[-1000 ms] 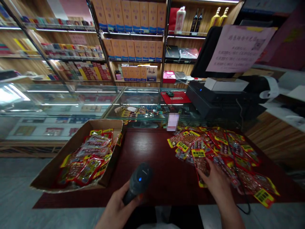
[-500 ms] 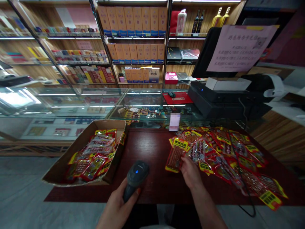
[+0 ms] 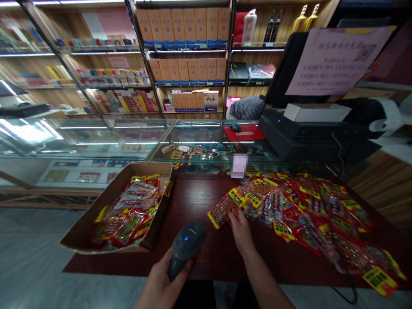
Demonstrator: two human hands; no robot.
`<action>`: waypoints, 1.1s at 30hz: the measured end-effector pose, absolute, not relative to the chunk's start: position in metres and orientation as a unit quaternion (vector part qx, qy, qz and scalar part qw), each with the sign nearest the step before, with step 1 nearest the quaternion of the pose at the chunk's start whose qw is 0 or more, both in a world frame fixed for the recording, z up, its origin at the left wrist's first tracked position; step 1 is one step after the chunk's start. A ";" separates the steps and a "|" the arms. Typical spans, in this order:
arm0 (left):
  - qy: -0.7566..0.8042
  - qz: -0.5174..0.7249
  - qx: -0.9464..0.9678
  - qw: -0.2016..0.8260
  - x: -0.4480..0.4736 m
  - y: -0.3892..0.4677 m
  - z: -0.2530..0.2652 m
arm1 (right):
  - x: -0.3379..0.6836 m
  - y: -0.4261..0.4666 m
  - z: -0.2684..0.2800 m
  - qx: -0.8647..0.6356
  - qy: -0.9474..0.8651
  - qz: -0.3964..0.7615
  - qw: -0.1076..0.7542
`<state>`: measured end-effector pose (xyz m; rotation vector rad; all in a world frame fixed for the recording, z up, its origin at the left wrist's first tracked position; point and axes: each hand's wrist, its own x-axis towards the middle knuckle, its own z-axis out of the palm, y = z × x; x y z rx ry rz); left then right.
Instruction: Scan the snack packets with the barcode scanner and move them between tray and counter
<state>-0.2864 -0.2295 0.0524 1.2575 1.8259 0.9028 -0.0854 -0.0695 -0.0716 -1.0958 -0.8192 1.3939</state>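
Note:
My left hand [image 3: 167, 272] is wrapped round the handle of a dark grey barcode scanner [image 3: 187, 242], whose head has a blue light on and is held above the front of the table. With my right hand [image 3: 240, 225] I grip the edge of a red and yellow snack packet [image 3: 223, 209], its brown sticks showing through the clear front. This packet is tilted, its upper right end at the edge of a spread pile of similar snack packets [image 3: 296, 210]. To the left stands an open cardboard box [image 3: 151, 231] with several such packets [image 3: 128, 210] inside.
The dark red table [image 3: 193, 193] meets a glass display counter [image 3: 128, 133] behind. A monitor with a pink notice [image 3: 334, 60] stands at the back right, over a black cash drawer [image 3: 309, 137]. A black cable [image 3: 334, 240] crosses the pile. Someone's striped back [image 3: 247, 107] shows behind the counter.
My right hand has moved left with the snack packet, which has turned from nearly upright to slanting. The scanner has stayed about where it was. A person in stripes has appeared behind the counter.

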 end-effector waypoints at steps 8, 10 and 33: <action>0.699 0.346 0.496 0.382 -0.281 -0.224 0.053 | -0.087 -0.071 -0.069 -0.469 -0.335 0.588 0.568; 0.695 0.348 0.499 0.383 -0.280 -0.223 0.052 | -0.087 -0.072 -0.067 -0.463 -0.332 0.590 0.572; 0.714 0.347 0.457 0.400 -0.252 -0.272 0.072 | -0.080 -0.075 -0.058 -0.418 -0.283 0.611 0.610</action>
